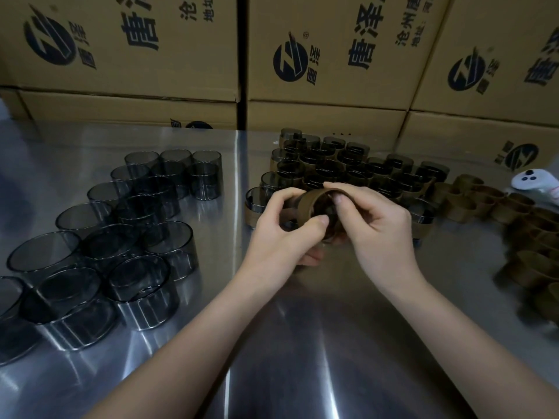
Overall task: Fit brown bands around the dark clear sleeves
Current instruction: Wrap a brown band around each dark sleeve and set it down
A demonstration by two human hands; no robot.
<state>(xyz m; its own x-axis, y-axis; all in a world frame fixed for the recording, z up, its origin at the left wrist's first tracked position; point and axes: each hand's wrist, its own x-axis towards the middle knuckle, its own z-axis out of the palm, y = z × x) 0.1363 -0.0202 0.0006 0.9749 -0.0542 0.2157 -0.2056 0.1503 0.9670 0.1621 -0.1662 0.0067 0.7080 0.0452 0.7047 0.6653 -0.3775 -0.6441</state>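
Both hands meet above the middle of the steel table [302, 343]. My left hand [281, 234] grips a dark clear sleeve, mostly hidden, from the left. My right hand [375, 225] pinches the brown band [311, 204] around that sleeve, thumb over the band's top edge and a finger inside its opening. Bare dark clear sleeves [121, 237] stand in a group on the left. Sleeves with brown bands on them [341, 167] stand in rows behind my hands. Loose brown bands [496, 204] lie in a pile on the right.
Stacked cardboard boxes [326, 55] with printed logos wall off the back of the table. A white controller-like device [535, 182] lies at the far right edge next to the loose bands.
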